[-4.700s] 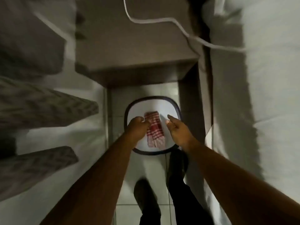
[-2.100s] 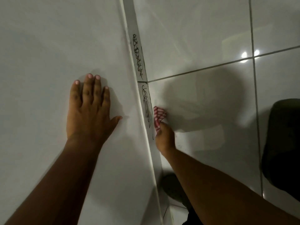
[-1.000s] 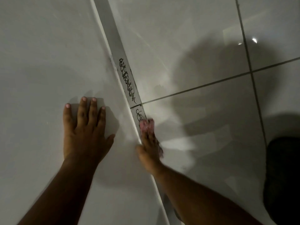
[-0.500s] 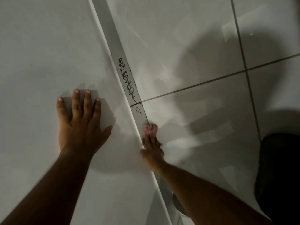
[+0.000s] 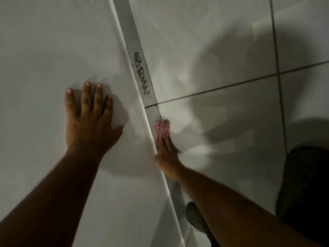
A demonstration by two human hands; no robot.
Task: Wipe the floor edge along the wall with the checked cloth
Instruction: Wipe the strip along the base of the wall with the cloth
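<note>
Checked cloth (image 5: 161, 128), red and white, lies pressed on the floor edge (image 5: 154, 114) under the right hand (image 5: 166, 152), whose flat fingers pin it beside the wall (image 5: 53, 50). Left hand (image 5: 90, 120) rests open, palm flat on that wall. Black scribbles (image 5: 141, 73) mark the strip ahead. Glossy pale floor tiles (image 5: 222, 122) spread right.

Red-and-white checked cloth (image 5: 162, 128) at centre frame; pale grey wall (image 5: 53, 41) on the left; black scribble (image 5: 141, 73) marks the grey skirting strip (image 5: 131, 32); glossy white floor tiles (image 5: 222, 41) with dark grout lines (image 5: 231, 84) on the right
</note>
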